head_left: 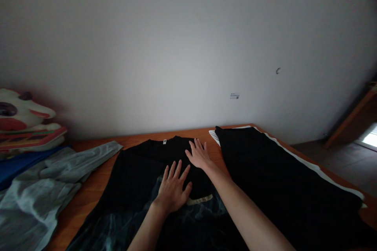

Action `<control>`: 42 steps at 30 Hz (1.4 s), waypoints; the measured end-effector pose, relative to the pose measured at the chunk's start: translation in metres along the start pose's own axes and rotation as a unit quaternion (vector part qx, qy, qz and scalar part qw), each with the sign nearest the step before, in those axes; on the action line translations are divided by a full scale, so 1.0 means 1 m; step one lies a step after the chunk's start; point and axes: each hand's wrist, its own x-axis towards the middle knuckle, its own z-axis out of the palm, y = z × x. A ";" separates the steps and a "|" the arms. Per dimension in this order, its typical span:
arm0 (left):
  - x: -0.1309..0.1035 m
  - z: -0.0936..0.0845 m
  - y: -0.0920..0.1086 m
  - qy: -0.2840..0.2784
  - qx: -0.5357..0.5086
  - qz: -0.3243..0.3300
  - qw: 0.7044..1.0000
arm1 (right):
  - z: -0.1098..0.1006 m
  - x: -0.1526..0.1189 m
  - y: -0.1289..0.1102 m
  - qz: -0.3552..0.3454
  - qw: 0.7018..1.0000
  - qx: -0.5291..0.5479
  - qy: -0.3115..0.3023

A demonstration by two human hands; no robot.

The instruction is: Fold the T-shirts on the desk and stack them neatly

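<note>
A black shirt (138,176) lies spread on the wooden table, its neckline toward the wall and a small white label inside the collar. Smoky grey patterning and a short tan strip show on its lower front. My left hand (173,188) rests flat on the middle of the shirt, fingers spread. Farther up, my right hand (198,153) lies near the shirt's right shoulder, palm down with fingers apart. Neither hand grips anything. Another black garment (265,180) lies flat to the right, with white cloth (312,166) showing along its edges.
At the left, a grey garment (38,192) lies crumpled beside blue cloth (26,162). A white and red animal-shaped toy keyboard (32,133) stands behind them. The wooden table (94,180) meets a plain wall (176,55). Tiled floor (338,160) lies beyond the right edge.
</note>
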 end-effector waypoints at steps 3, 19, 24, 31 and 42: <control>0.005 -0.008 -0.005 0.004 -0.022 -0.026 0.999 | -0.002 -0.013 -0.010 -0.032 0.999 0.004 -0.002; -0.041 -0.042 -0.101 0.015 0.081 -0.155 0.984 | 0.005 -0.083 -0.025 -0.153 0.984 0.042 -0.085; -0.043 -0.042 -0.095 0.013 0.089 -0.170 0.981 | 0.007 -0.086 -0.023 -0.152 0.987 0.038 -0.042; -0.054 -0.040 -0.086 0.009 0.090 -0.171 0.981 | 0.007 -0.088 -0.021 -0.183 0.981 0.020 -0.061; -0.062 -0.062 -0.083 0.033 0.035 -0.168 0.985 | -0.041 -0.117 -0.028 -0.275 0.962 -0.008 0.003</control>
